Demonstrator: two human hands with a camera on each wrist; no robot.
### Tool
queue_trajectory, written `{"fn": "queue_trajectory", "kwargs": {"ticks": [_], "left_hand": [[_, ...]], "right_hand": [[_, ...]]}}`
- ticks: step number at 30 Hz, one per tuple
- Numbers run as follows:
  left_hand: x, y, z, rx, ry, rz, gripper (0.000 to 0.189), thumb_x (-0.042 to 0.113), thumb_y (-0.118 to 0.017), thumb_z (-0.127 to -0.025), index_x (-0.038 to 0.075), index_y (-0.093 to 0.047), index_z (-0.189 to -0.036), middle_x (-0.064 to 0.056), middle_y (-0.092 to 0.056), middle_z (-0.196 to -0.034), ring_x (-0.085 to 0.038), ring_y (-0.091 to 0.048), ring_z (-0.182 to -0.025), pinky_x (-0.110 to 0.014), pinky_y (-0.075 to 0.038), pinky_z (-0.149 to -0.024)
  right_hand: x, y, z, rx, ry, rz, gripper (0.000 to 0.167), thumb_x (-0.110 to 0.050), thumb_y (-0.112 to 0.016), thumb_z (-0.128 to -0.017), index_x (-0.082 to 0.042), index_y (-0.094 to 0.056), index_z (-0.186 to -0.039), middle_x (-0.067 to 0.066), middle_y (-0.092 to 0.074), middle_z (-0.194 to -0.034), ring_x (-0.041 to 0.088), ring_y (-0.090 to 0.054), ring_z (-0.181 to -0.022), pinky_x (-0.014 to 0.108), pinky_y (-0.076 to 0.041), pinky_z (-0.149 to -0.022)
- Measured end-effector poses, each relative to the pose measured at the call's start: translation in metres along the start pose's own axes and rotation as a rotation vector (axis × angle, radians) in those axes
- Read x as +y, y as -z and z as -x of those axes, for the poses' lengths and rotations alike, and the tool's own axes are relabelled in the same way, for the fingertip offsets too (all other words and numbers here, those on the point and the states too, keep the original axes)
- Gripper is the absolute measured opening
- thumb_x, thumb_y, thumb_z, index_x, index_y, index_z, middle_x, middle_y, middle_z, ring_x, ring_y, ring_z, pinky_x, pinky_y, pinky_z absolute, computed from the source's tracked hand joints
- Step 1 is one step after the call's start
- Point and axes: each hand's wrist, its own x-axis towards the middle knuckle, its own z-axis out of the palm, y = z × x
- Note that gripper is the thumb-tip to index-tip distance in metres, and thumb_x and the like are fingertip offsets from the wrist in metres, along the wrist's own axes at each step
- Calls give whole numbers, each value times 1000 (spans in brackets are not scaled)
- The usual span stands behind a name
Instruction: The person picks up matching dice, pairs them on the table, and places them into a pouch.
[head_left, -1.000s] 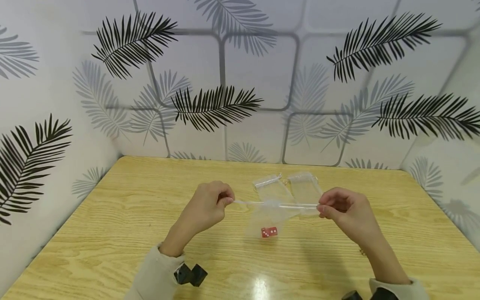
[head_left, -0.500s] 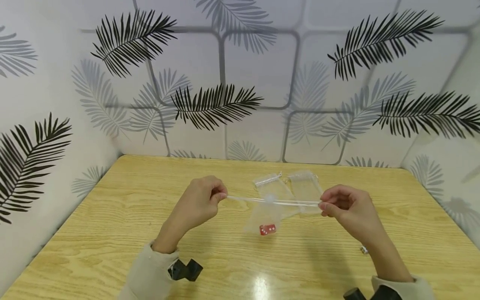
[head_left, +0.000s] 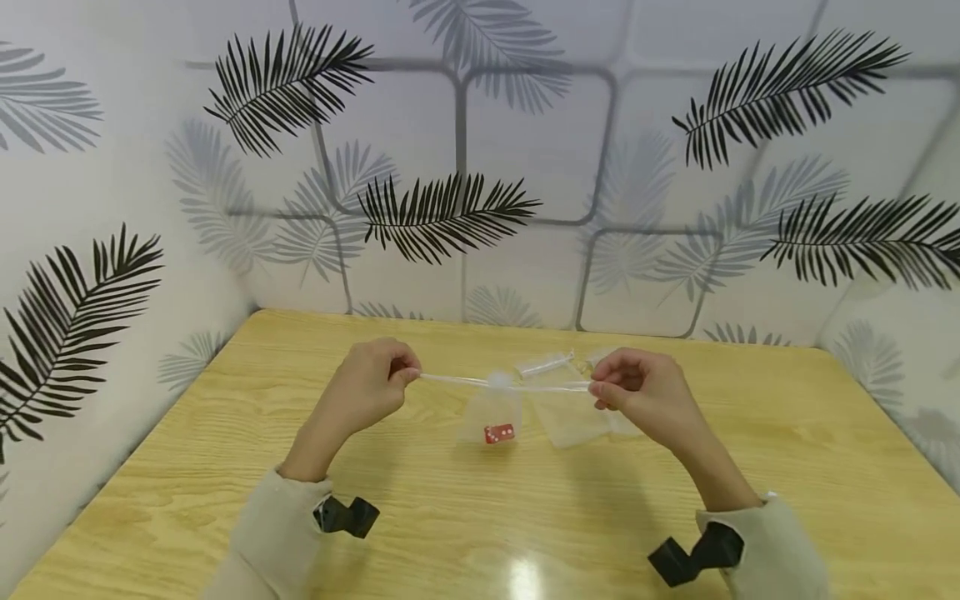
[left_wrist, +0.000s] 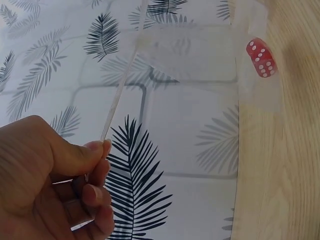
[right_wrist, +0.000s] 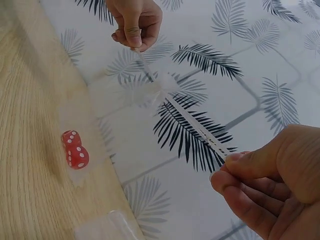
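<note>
A sheer white drawstring pouch [head_left: 487, 410] hangs by its cords in the head view, its mouth gathered into a small bunch. Red dice [head_left: 498, 433] with white pips lie at its bottom; two show in the right wrist view. My left hand [head_left: 366, 387] pinches the cord [head_left: 453, 379] on one side between thumb and forefinger. On the other side, my right hand [head_left: 648, 396] pinches the doubled cord ends [right_wrist: 200, 131]. Both cords are stretched taut between the hands. In the left wrist view the dice [left_wrist: 261, 57] appear at upper right, apart from the fingers.
Behind and right of the hanging pouch, another sheer pouch [head_left: 572, 417] lies flat on the wooden table [head_left: 420, 517]. One more beside it is partly hidden by my right hand. A leaf-patterned wall [head_left: 525, 275] borders the table at the back.
Both hands have moved left, carrying the pouch and dice away from in front of the flat pouches. The grip on the cords stays the same, and the head view has shifted slightly.
</note>
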Motion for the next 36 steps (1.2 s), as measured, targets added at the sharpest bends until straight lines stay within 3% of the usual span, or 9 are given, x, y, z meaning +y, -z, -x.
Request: {"fn": "queue_trajectory", "kwargs": {"ticks": [6,9,14,21,26,32,36], "left_hand": [[-15,10,-4,9,3,-30,11,4,-56,-93,4,-65,-86,-5,-59,-70,-14,-44,-53,-28,-39,-53],[-23,8,-14,-11,26,-44,12,5,-54,-94,4,-64,-86,-7,-60,-73,-15,-44,-54,-28,-38,-54],[-39,-1,-30,-53,85,-48,13,6,-51,-95,2,-63,-90,-9,-60,-75,-16,-43,-54,-27,-36,-53],[-52,-13,-52,25,93,-65,16,7,-49,-96,2,-63,-90,-11,-63,-77,-16,-46,-56,-29,-39,-57],[-60,-31,-57,-25,136,-78,17,9,-50,-96,1,-64,-94,-12,-66,-84,-16,-53,-60,-27,-42,-55],[-67,-48,-58,-61,191,-60,15,11,-51,-96,3,-63,-93,-8,-62,-71,-13,-45,-51,-23,-35,-47],[-68,-54,-58,-62,206,-46,12,12,-52,-95,5,-62,-92,-5,-59,-67,-12,-42,-49,-23,-34,-46]], "right_hand": [[-5,-14,-16,-38,20,7,9,0,-67,-85,5,-64,-91,15,-66,-76,8,-65,-62,25,-56,-61],[-1,-19,-28,-45,15,3,9,0,-66,-85,6,-64,-91,20,-66,-78,7,-65,-62,24,-56,-61],[10,-28,-46,-42,-9,27,8,-1,-66,-86,5,-64,-92,19,-67,-80,7,-65,-62,23,-55,-60],[19,-39,-67,6,7,63,8,-1,-66,-86,5,-64,-91,17,-67,-78,8,-64,-61,21,-55,-59],[31,-51,-72,-4,-40,71,6,0,-66,-86,5,-64,-90,15,-68,-77,8,-64,-60,25,-56,-60],[42,-60,-73,-31,-34,74,6,1,-65,-86,5,-64,-91,17,-67,-79,26,-68,-67,38,-58,-65],[45,-65,-76,-40,-45,85,7,1,-65,-86,5,-65,-91,17,-68,-78,37,-68,-74,31,-56,-61]]}}
